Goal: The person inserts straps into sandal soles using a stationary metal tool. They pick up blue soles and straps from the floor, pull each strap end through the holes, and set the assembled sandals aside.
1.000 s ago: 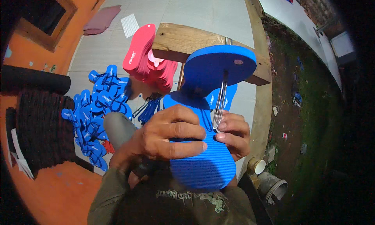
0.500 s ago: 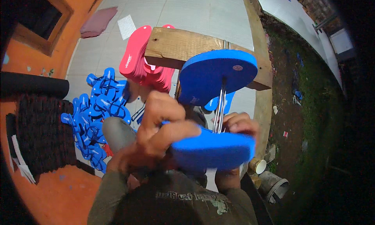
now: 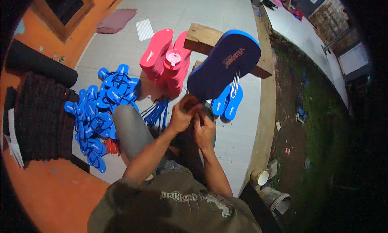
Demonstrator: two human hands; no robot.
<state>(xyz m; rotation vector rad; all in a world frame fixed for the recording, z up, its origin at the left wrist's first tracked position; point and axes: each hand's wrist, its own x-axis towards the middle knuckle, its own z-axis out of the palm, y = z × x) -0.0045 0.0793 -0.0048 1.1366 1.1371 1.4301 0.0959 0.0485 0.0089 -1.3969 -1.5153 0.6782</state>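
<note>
A flip-flop sole (image 3: 228,61), blue at its edge and dark on its printed face, stands tilted against metal rods (image 3: 235,83) by a wooden beam (image 3: 202,38). Just below its lower end my two hands meet. My left hand (image 3: 184,115) has its fingers bent inward, close to the sole's lower tip. Beside it, my right hand (image 3: 204,130) is closed with the thumb and fingers pressed together. Whatever lies between the fingers is too dark and small to make out.
Stacked pink soles (image 3: 157,51) carry a pink cup (image 3: 173,57). Blue straps (image 3: 157,113) lie by my knee, and a heap of strapped blue flip-flops (image 3: 97,115) is at left. Two blue soles (image 3: 228,101) rest right of my hands. Dark stacked sheets (image 3: 42,124) line the wall.
My hands have drawn in together below the upright sole. The blue sole held low in front of me no longer shows there. The view has shifted, and the sole at the rods shows its printed face.
</note>
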